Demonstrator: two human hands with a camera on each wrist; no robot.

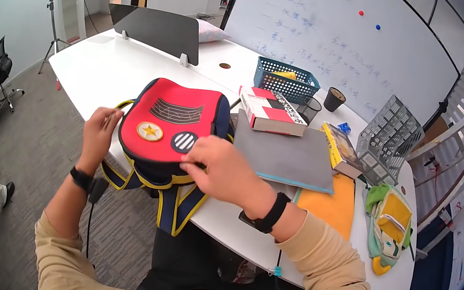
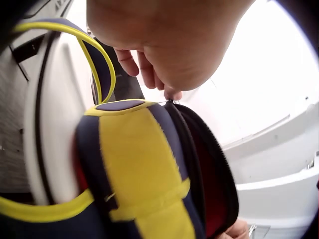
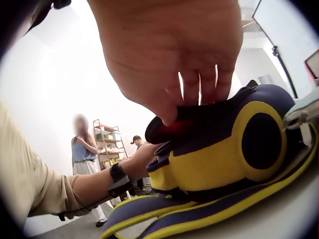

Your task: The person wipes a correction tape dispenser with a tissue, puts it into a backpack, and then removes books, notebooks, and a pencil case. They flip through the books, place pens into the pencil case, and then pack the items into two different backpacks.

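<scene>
A small backpack (image 1: pixel 159 103) with a red front, navy sides and yellow trim lies on the table's near edge, red face up. Its zipped opening (image 2: pixel 212 169) is partly undone, showing a red lining. My left hand (image 1: pixel 98 133) is at the bag's left side, its fingertips pinching the zipper pull at the end of the gap. My right hand (image 1: pixel 225 168) pinches the near edge of the red flap beside a striped round patch (image 1: pixel 184 142), thumb at the opening and fingers over the top. Navy straps (image 1: pixel 179 209) with yellow edging hang over the table edge.
Right of the bag lie a grey folder (image 1: pixel 279 152), a red-and-white box (image 1: pixel 270 111), a yellow book (image 1: pixel 340 150) and a green-yellow small bag (image 1: pixel 393 222). Behind stand a blue basket (image 1: pixel 264 77), a black cup (image 1: pixel 334 99), a grey crate (image 1: pixel 391 137) and a dark divider (image 1: pixel 158 33).
</scene>
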